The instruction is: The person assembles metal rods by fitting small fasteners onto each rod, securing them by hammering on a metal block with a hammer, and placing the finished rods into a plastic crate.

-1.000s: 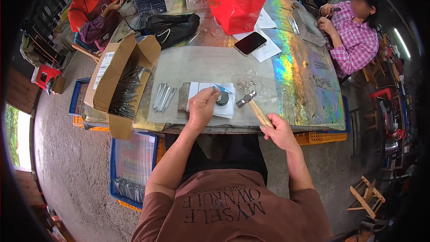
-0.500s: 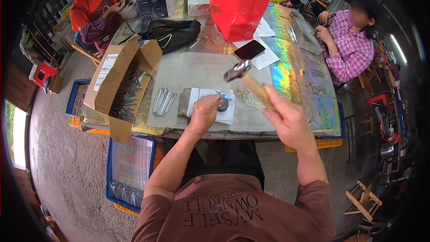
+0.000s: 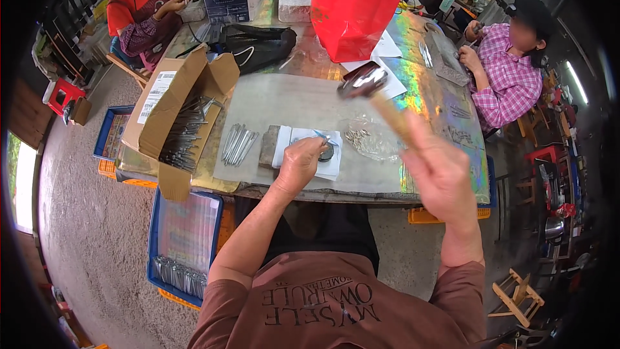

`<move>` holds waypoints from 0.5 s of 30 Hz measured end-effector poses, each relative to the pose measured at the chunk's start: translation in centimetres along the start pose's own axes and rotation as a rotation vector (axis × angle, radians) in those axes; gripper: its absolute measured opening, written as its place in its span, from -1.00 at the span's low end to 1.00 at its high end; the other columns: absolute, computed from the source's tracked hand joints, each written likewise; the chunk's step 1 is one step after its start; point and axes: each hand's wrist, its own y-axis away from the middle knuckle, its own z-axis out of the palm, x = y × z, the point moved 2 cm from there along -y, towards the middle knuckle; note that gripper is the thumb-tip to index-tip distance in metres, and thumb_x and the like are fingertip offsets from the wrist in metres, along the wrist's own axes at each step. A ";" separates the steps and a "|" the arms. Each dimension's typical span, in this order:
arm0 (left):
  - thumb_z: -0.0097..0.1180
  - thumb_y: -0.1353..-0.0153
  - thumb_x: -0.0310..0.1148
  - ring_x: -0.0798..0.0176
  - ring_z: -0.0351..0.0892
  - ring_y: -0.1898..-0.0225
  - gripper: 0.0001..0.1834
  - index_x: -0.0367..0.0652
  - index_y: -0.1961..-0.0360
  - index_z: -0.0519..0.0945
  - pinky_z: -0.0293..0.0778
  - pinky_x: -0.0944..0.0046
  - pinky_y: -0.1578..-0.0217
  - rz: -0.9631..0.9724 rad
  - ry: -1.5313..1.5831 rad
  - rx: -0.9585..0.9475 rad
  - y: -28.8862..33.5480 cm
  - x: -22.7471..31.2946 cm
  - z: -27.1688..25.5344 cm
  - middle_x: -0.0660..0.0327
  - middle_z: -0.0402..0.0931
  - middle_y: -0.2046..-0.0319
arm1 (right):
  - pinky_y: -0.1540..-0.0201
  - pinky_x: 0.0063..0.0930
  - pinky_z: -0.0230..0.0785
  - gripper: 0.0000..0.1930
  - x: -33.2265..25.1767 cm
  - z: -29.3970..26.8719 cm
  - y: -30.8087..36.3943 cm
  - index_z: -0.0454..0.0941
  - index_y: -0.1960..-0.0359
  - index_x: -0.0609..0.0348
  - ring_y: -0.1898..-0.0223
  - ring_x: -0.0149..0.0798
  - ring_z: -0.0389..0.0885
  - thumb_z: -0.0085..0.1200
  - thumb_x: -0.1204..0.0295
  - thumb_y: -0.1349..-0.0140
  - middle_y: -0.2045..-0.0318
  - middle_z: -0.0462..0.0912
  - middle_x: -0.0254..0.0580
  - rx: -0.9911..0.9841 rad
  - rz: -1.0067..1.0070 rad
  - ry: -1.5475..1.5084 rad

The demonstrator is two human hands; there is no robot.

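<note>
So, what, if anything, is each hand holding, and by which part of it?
The right hand grips a hammer by its wooden handle. The left hand is beside the dark round block; what it may hold there cannot be told.

Looks like a metalworking workshop, judging by the hammer [image 3: 383, 105], slim metal rods [image 3: 239, 145] near the front edge of the worktop [image 3: 436, 100], one co-worker [image 3: 137, 6] at its left edge, a second co-worker [image 3: 513, 68] at its right.
</note>
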 end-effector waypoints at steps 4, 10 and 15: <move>0.10 0.08 -0.60 0.06 0.42 0.54 -0.90 -0.29 0.48 0.45 0.35 0.27 0.52 -0.005 -0.027 0.001 0.0 -0.1 0.1 0.06 0.42 0.58 | 0.34 -0.50 0.40 -0.52 -0.6 -1.1 0.3 0.28 -0.05 0.28 0.31 -0.22 0.59 0.01 0.59 -0.01 0.21 0.52 0.08 0.209 0.106 -0.085; 0.10 0.11 -0.62 0.07 0.44 0.52 -0.88 -0.29 0.47 0.46 0.36 0.25 0.51 0.052 -0.034 -0.021 0.0 0.3 0.7 0.09 0.44 0.57 | 0.48 -0.35 0.33 -0.54 2.6 3.5 3.3 0.28 -0.05 0.18 0.54 -0.04 0.47 -0.01 0.54 -0.04 0.56 0.48 0.02 -0.263 0.286 -0.075; 0.08 0.05 -0.56 0.03 0.38 0.55 -0.90 -0.26 0.50 0.40 0.29 0.19 0.54 0.000 0.025 0.024 0.2 0.1 0.6 0.07 0.36 0.61 | 0.51 -0.43 0.30 -0.51 3.7 3.5 5.9 0.24 -0.09 0.17 0.60 -0.25 0.46 0.00 0.53 -0.06 0.55 0.52 -0.09 -0.216 0.464 -0.316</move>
